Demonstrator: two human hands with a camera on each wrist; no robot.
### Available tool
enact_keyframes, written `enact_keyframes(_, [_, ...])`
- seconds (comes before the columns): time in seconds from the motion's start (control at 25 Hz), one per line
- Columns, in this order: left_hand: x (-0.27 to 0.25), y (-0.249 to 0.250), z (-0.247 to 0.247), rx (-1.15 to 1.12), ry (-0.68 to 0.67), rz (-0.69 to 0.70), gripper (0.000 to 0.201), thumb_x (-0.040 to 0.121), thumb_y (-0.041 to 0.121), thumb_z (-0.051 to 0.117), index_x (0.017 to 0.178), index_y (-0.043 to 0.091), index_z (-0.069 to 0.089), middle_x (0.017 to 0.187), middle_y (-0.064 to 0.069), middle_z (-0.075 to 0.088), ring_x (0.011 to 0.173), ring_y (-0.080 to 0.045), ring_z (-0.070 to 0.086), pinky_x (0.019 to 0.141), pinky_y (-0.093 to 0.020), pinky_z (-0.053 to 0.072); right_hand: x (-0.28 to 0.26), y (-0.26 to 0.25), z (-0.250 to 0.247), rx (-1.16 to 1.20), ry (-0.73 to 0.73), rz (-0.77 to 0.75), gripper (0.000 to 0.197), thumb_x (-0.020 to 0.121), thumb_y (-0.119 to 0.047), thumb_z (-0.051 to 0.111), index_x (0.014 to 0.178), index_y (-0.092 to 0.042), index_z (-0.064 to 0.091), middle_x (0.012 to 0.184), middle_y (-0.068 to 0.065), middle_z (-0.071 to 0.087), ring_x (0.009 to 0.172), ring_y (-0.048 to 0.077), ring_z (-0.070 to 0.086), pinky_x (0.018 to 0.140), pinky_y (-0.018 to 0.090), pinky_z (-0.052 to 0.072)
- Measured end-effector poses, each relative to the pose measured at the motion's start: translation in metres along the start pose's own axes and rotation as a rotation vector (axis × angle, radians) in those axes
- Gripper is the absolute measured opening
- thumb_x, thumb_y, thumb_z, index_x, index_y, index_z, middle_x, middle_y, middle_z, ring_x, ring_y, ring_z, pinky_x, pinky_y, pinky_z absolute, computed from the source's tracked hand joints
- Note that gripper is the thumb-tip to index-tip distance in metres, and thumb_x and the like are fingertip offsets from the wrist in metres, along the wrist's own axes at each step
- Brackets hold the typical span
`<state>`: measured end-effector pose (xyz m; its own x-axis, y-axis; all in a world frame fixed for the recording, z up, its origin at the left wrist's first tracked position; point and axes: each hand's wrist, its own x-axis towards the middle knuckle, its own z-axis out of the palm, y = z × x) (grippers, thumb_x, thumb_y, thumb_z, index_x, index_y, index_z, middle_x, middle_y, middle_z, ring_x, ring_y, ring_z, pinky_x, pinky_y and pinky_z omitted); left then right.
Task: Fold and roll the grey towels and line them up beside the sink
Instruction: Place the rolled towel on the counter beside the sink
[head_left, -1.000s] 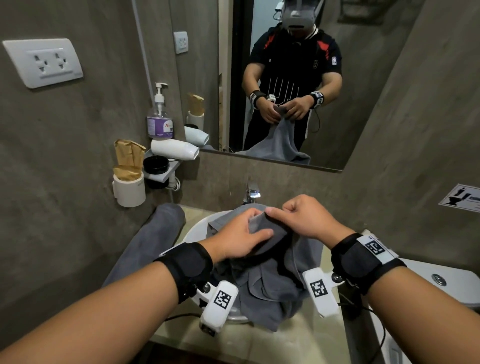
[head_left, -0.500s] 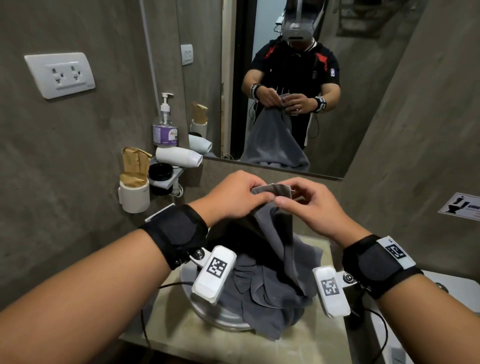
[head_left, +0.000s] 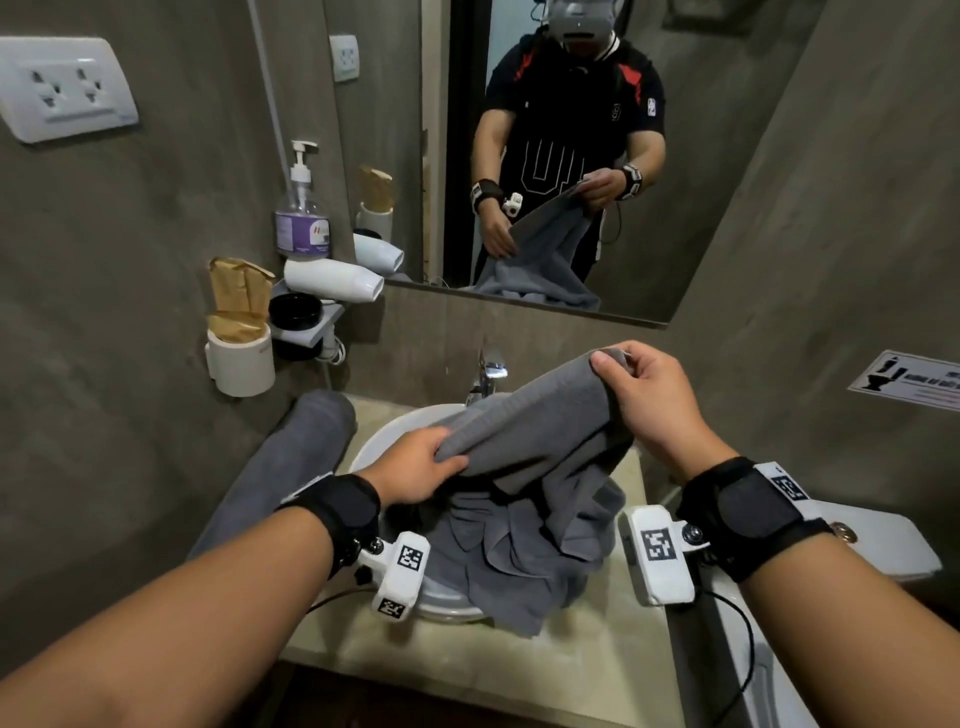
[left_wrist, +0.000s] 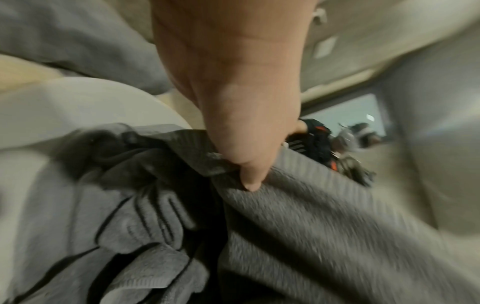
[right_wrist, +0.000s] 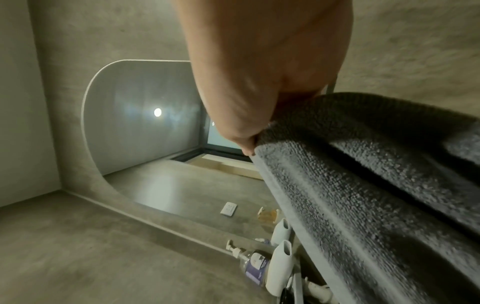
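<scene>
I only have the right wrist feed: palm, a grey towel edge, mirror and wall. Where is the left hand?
Observer: The left hand grips the same grey towel lower down, over the sink.
Operator: Is the towel clear of the basin?
Observer: No. Its lower part lies bunched in the sink and spills over the front rim onto the counter.
Operator: Any towels already placed?
Observer: One grey towel roll lies on the counter left of the sink.
Operator: Right hand higher than left?
Observer: Yes. In the head view the right hand holds its corner up near the faucet.
</scene>
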<state>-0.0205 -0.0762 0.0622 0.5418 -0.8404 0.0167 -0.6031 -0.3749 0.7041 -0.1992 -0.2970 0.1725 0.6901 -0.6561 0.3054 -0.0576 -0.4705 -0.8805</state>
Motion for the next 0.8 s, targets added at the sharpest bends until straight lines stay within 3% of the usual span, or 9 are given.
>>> enact_keyframes(0.12, [-0.004,-0.024,0.006,-0.072,0.03,-0.049,0.018,0.09,0.032,0.074,0.087,0.021,0.061,0.079,0.004,0.067,0.071,-0.007,0.059,0.07,-0.029,0.047,-0.003,0.022,-0.003,-0.057,0.121,0.114,0.008,0.094,-0.024,0.067,0.089,-0.018,0.07,0.084,-0.007,0.07,0.076,0.003,0.06,0.063,0.015,0.045])
enact_keyframes(0.24, [-0.004,-0.036,-0.007,-0.027,0.042,-0.051,0.02,0.085,0.036,0.078,0.082,0.024,0.063,0.081,0.004,0.069,0.074,-0.01,0.062,0.071,-0.029,0.048,-0.007,0.042,-0.002,-0.061,0.17,0.194,0.011,0.095,-0.025,0.065,0.084,-0.021,0.067,0.079,-0.007,0.066,0.071,0.004,0.058,0.054,0.01,0.041])
enact_keyframes(0.32, [-0.005,-0.044,-0.013,-0.04,0.031,-0.083,0.017,0.085,0.032,0.079,0.085,0.019,0.067,0.082,0.002,0.071,0.07,-0.007,0.059,0.068,-0.026,0.046,-0.009,0.05,0.0,-0.028,0.208,0.246,0.011,0.095,-0.026,0.063,0.086,-0.021,0.065,0.08,-0.005,0.065,0.074,0.009,0.059,0.057,0.017,0.042])
enact_keyframes(0.44, [-0.009,-0.037,-0.022,-0.161,0.057,-0.134,0.011,0.091,0.017,0.074,0.082,0.012,0.07,0.068,0.002,0.065,0.064,-0.01,0.053,0.067,-0.027,0.043,-0.007,0.051,0.001,0.053,0.276,0.291,0.009,0.094,-0.025,0.064,0.093,-0.016,0.066,0.086,-0.004,0.066,0.087,0.017,0.062,0.063,0.023,0.043])
enact_keyframes(0.52, [0.0,-0.006,-0.042,-0.176,0.138,-0.08,0.01,0.093,0.013,0.072,0.083,0.01,0.072,0.063,0.007,0.061,0.06,-0.008,0.05,0.064,-0.025,0.04,-0.003,0.04,-0.003,0.092,0.273,0.282,0.015,0.092,-0.026,0.067,0.103,-0.016,0.067,0.096,-0.003,0.068,0.093,0.014,0.064,0.068,0.022,0.045])
enact_keyframes(0.64, [0.023,0.075,-0.099,-0.101,0.217,0.119,0.008,0.092,0.02,0.073,0.089,0.013,0.077,0.075,0.007,0.072,0.067,-0.001,0.059,0.069,-0.023,0.046,0.007,0.005,-0.009,0.131,0.186,0.169,0.035,0.088,-0.032,0.074,0.119,-0.022,0.062,0.109,-0.004,0.067,0.094,0.004,0.064,0.076,0.02,0.049])
enact_keyframes(0.8, [0.026,0.173,-0.161,0.14,0.111,0.297,0.012,0.092,0.036,0.072,0.094,0.026,0.078,0.088,0.011,0.077,0.081,-0.004,0.068,0.076,-0.022,0.051,0.013,-0.057,-0.011,0.184,0.012,-0.157,0.055,0.076,-0.051,0.079,0.124,-0.032,0.061,0.116,-0.008,0.07,0.104,-0.001,0.066,0.085,0.016,0.053])
